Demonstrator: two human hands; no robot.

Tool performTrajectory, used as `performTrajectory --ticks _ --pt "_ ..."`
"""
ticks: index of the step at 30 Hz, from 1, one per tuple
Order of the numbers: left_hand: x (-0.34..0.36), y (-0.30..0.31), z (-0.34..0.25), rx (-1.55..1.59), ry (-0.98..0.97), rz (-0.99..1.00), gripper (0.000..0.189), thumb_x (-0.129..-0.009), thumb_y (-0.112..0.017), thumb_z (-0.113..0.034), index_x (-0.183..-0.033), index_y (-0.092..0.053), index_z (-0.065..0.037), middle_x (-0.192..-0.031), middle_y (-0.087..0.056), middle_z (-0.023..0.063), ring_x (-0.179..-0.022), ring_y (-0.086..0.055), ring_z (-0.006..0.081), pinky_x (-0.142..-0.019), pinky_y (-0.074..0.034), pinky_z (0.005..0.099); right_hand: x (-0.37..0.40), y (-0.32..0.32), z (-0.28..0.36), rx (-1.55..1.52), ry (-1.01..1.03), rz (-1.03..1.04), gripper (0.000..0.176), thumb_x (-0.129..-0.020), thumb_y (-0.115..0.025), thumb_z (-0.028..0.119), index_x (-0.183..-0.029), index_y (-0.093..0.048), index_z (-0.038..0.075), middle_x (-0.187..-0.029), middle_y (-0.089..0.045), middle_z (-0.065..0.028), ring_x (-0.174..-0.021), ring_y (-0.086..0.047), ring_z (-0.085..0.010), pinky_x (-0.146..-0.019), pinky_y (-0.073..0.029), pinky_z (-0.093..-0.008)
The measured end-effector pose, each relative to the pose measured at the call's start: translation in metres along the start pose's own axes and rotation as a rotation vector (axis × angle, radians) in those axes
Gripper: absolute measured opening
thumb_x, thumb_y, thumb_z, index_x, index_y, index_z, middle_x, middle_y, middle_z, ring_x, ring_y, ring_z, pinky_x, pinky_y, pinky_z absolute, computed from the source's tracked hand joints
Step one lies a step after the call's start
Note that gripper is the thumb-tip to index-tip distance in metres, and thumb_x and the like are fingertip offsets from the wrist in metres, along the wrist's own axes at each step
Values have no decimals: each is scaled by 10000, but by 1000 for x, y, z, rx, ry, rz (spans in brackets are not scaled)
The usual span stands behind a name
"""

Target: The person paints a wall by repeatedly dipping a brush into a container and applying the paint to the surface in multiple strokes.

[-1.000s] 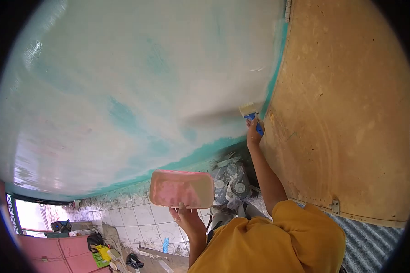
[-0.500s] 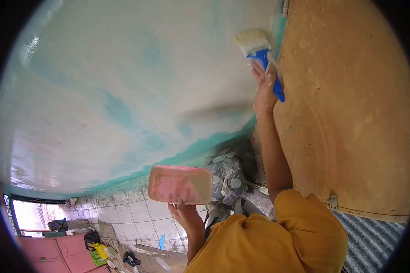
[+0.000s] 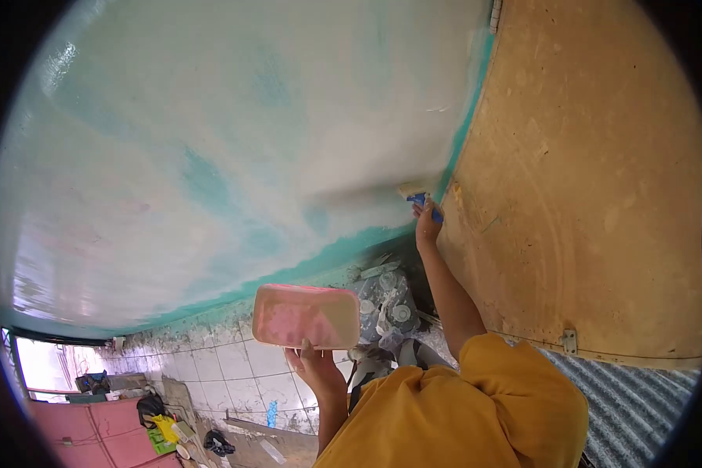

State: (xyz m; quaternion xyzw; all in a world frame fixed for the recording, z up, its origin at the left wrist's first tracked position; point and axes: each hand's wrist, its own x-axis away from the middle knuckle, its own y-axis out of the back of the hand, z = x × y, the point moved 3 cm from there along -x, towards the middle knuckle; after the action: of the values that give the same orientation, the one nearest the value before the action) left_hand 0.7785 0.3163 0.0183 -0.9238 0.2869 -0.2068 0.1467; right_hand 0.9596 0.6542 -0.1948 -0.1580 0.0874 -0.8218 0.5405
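Nearest is the mustard shirt of the person, with grey corrugated sheeting beside it at the lower right. The left hand grasps the near rim of a shallow rectangular tub, pink inside, its thumb over the edge. Just beyond lie plastic-wrapped things with round pale shapes, beside dirty white tiles.

The right hand has its fingers closed around the blue handle of a wide, pale-bristled paintbrush. The brush is at the big wall, near its edge with a scuffed tan panel; whether the bristles touch cannot be told. The wall is whitish and glossy at the left, with turquoise patches and a solid turquoise band along its bottom and right edges.

Farther off are a pink surface, a yellow bag and a bright opening.
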Motion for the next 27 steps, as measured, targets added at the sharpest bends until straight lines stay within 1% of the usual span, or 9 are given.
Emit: performTrajectory --ticks 5,10,13,17,19,21,24,25,27 --pt "-3 6 -1 -9 -3 9 575 -899 -565 -285 -1366 -312 -65 -1344 -419 159 -1239 -475 335 -997 -450 488 -2 -10 59 -72 46 59 446 -1002 -419 309 -1282 -520 -24 -1175 -616 -186 -999 -656 -253 -853 -534 -341" --pt "-7 10 -5 -11 13 38 601 -883 -585 -304 -1366 -316 -66 -1346 -421 157 -1246 -471 331 -995 -452 490 22 -44 177 -245 269 122 428 -993 -459 307 -1282 -516 -3 -1195 -598 -137 -1039 -622 -231 -906 -496 -351" --pt "-15 13 -6 -25 36 60 597 -885 -585 -292 -1369 -317 -67 -1343 -426 155 -1250 -470 328 -1001 -452 488 33 -54 200 -346 306 151 454 -983 -506 311 -1273 -499 -38 -1135 -612 -154 -1001 -634 -250 -888 -511 -337" --pt "-26 21 -17 -44 53 87 567 -906 -558 -270 -1378 -313 -72 -1354 -424 153 -1255 -467 328 -1013 -448 488 40 -54 161 -361 228 55 472 -977 -533 329 -1278 -495 -33 -1136 -612 -146 -1031 -620 -244 -921 -496 -335" --pt "-30 28 -26 -63 46 107 555 -916 -547 -266 -1381 -311 -75 -1360 -420 152 -1258 -465 327 -1016 -446 489 28 -43 101 -396 120 43 478 -977 -546 315 -1303 -471 -27 -1183 -602 -135 -1077 -599 -238 -965 -472 -358" --pt "-37 35 -31 -88 42 66 548 -921 -546 -277 -1380 -312 -90 -1369 -413 150 -1262 -462 325 -1014 -447 491 25 -31 50 -412 47 -68 445 -977 -553 275 -1294 -480 -29 -1189 -602 -138 -1091 -597 -232 -962 -483 -357" --pt "-49 53 -35 -119 58 75 545 -924 -545 -289 -1383 -311 -107 -1372 -412 142 -1262 -461 321 -1015 -446 491 9 -2 -42 -415 -51 -205 433 -979 -549 263 -1283 -492 -39 -1153 -617 -144 -1048 -622 -225 -897 -521 -344" --pt "-52 57 -37 -137 65 80 539 -929 -535 -294 -1384 -311 -113 -1373 -414 131 -1265 -457 313 -1013 -441 481 4 9 -72 -290 -86 -233 413 -979 -545 258 -1260 -514 -44 -1122 -629 -141 -1003 -640 -222 -863 -534 -333" --pt "-58 66 -39 -163 68 97 541 -931 -533 -296 -1388 -309 -113 -1371 -417 126 -1267 -455 308 -1011 -437 475 3 8 -84 -178 -119 -268 396 -979 -541 252 -1236 -535 -48 -1092 -642 -139 -958 -657 -218 -829 -547 -323"
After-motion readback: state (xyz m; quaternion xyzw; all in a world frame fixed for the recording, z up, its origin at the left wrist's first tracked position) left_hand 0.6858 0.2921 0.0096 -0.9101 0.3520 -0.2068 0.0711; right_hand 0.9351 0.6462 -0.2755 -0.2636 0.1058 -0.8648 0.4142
